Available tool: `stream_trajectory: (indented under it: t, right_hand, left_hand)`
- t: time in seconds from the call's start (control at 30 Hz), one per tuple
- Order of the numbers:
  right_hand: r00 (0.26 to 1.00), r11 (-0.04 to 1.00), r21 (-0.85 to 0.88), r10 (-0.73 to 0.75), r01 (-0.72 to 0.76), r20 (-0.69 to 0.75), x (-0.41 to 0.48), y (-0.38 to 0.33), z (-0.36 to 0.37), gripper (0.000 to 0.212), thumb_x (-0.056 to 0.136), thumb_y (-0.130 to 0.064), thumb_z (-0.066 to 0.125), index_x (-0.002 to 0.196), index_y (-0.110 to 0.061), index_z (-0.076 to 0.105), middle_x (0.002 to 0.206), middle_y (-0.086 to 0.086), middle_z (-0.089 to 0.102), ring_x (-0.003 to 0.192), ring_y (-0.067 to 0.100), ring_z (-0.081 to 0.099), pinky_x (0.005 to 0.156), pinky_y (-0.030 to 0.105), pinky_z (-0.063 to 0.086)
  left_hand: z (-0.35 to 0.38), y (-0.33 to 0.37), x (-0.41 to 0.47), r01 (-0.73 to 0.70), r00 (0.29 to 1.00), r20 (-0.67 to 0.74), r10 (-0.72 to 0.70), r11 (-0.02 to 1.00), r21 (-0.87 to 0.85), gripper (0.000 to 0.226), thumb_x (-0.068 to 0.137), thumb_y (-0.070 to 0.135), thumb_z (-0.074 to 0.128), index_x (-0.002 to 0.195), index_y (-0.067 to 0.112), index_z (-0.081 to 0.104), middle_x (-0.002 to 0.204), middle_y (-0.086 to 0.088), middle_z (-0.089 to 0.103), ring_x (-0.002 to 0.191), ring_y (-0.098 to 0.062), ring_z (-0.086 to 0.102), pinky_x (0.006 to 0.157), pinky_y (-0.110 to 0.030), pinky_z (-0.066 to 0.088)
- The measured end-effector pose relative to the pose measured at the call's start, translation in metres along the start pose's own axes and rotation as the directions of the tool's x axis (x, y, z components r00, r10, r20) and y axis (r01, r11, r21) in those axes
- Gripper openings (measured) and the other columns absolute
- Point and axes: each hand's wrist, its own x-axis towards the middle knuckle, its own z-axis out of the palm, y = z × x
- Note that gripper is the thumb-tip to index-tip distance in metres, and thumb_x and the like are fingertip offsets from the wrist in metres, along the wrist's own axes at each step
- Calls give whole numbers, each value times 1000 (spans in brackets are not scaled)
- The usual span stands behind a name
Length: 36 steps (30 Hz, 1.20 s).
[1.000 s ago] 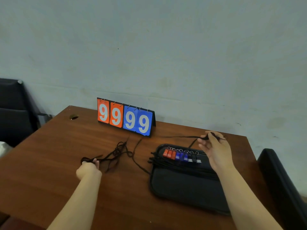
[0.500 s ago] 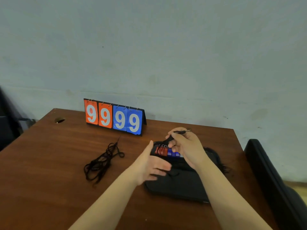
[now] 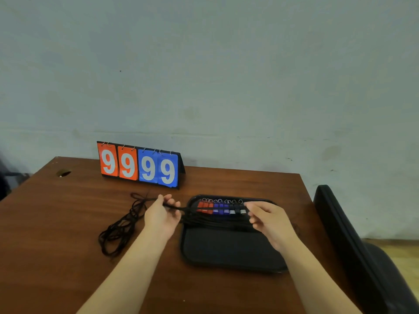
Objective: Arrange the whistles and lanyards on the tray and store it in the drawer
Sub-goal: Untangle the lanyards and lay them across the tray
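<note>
**Head view: both hands at the tray, one cord under tension**

Head view, findings from left to right. A brown wooden desk (image 3: 56,223) stands against a pale wall (image 3: 204,64). A cable hole (image 3: 64,172) sits in its far left corner. A heap of loose lanyards (image 3: 118,230), black and tangled, lies on the desk left of centre, off the tray. Behind it, near the wall, a flip scoreboard (image 3: 138,164) stands upright and shows two orange and two blue nines.

The left hand (image 3: 162,215) is just left of the tray, with its fingers curled round a single lanyard (image 3: 183,208). That cord runs from the far end of the heap through the hand to the tray's left edge.

The tray (image 3: 229,250) is black with a raised rim and lies flat on the desk right of centre. A row of whistles (image 3: 221,208), red, blue and dark with metal rings, lines its far edge. Just in front of them, bundled lanyards (image 3: 217,222) lie across the tray's width. The near half of the tray is bare.

The right hand (image 3: 269,219) is over the tray's right end, with its fingers bent at the end of the whistle row and the bundle. Whether it grasps anything cannot be told.

A dark chair (image 3: 353,245) stands right of the desk.
</note>
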Motion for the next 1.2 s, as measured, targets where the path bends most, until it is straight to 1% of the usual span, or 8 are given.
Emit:
stream_trajectory:
  t: [0.1,0.23,0.33,0.43,0.6,0.73,0.97,1.2]
  right_hand:
    - [996,997,72,41,-36,-73,4,5,-32,17,89,-13,67,103,-5,70,76,4,67,66,11,62,65,23,54]
    - [986,991,124,61,-41,-157,9,14,-71,22,87,-11,68,107,-1,68,86,12,65,77,18,62,74,28,55]
    - [975,989,143,71,-41,-210,8,23,-90,16,92,-8,63,106,-6,70,102,14,70,95,23,68,72,26,61]
    - [963,991,122,81,-51,-256,5,32,-104,15,94,-2,59,103,-9,68,102,14,70,97,25,69,70,23,61]
    - [921,991,54,130,-118,-368,3,48,-120,9,87,-6,69,96,-7,68,97,16,71,88,24,69,71,30,57]
    - [900,984,61,175,-165,-400,6,63,-134,11,87,-3,68,97,-5,68,96,17,70,87,25,68,69,31,56]
    - [871,950,-19,279,-313,-403,17,91,-149,12,88,-2,67,99,-4,67,97,17,70,88,26,70,64,31,56]
    - [840,916,-83,321,-393,-437,40,108,-149,7,89,-6,67,96,-8,68,96,11,70,89,24,67,64,30,54]
  left_hand:
    - [-15,2,7,-70,995,-63,77,992,101,25,102,25,43,92,9,59,85,-6,62,81,-20,62,80,-34,50]
    - [-36,-2,17,-132,983,-74,167,930,343,18,101,18,46,96,7,60,93,-12,67,86,-24,65,70,-35,52]
    - [-47,-11,21,-194,957,-94,275,846,497,14,97,15,53,101,6,63,92,-13,67,83,-22,66,67,-32,54]
    - [-54,-22,24,-227,933,-77,351,742,631,10,93,13,61,100,6,63,88,-12,65,76,-20,62,62,-30,53]
    - [-61,-34,37,-99,963,-149,226,807,582,6,90,8,64,95,5,62,91,-15,66,79,-23,64,63,-31,53]
    - [-67,-45,48,-50,974,-130,184,739,672,13,90,9,65,99,-1,64,83,-15,64,73,-22,61,63,-32,53]
    - [-72,-64,71,26,980,-161,120,721,693,17,92,-2,56,108,-4,62,97,-21,63,91,-30,62,82,-40,53]
    - [-61,-73,94,37,957,-209,203,626,779,13,93,4,59,103,2,65,90,-11,66,81,-22,62,65,-31,51]
